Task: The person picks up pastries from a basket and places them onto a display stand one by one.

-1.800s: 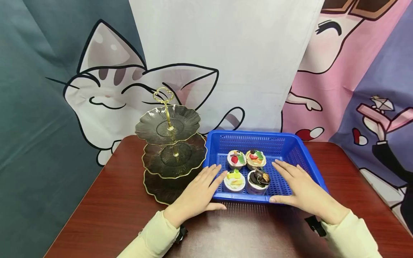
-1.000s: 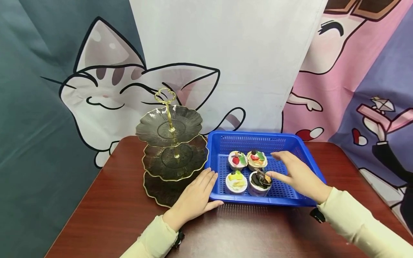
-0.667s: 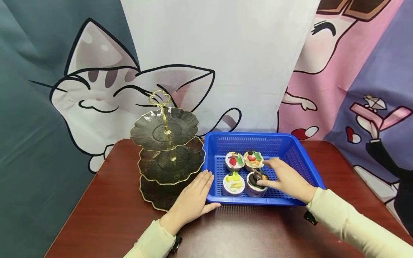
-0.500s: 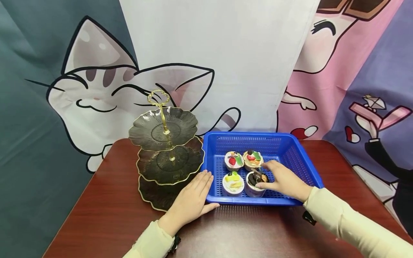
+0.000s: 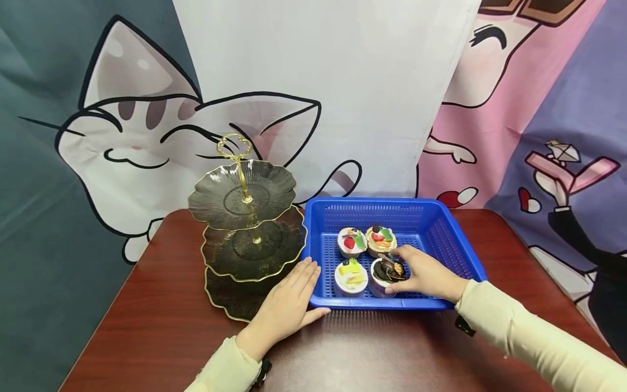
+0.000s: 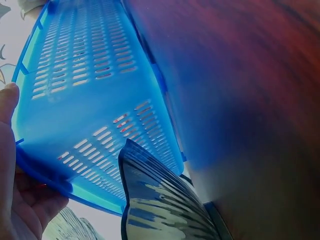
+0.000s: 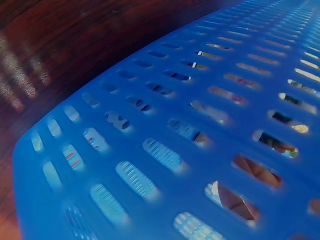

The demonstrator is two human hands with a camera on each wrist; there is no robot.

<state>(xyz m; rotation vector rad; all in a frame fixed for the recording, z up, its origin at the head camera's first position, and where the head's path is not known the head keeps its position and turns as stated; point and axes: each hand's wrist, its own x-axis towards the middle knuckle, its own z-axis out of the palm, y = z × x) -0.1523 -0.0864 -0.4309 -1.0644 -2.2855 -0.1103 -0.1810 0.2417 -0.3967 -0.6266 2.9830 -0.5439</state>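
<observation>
My right hand [image 5: 431,276] reaches into the blue plastic basket [image 5: 421,304], its thumb and fingers around the chocolate-topped cupcake [image 5: 383,272] at the front right. That cupcake still stands on the basket floor. Beside it is a cupcake with yellow fruit pieces [image 5: 350,279]; behind these sit a raspberry-topped cupcake [image 5: 351,243] and a strawberry-topped one [image 5: 381,241]. My left hand [image 5: 284,307] rests with straight fingers on the basket's front left corner. In the left wrist view its fingers and thumb lie along the basket rim. Basket wall fills the right wrist view, hiding the right hand.
A three-tier dark serving stand [image 5: 215,197] with wavy gold edges and a gold handle [image 5: 234,146] stands left of the basket, close against it. Both are on a reddish-brown wooden table [image 5: 137,326]. A cartoon-printed cloth [image 5: 313,65] hangs behind.
My right hand has moved left from the basket's right side, and its thumb has come down along the chocolate-topped cupcake's side. My left hand has settled on the basket's left corner.
</observation>
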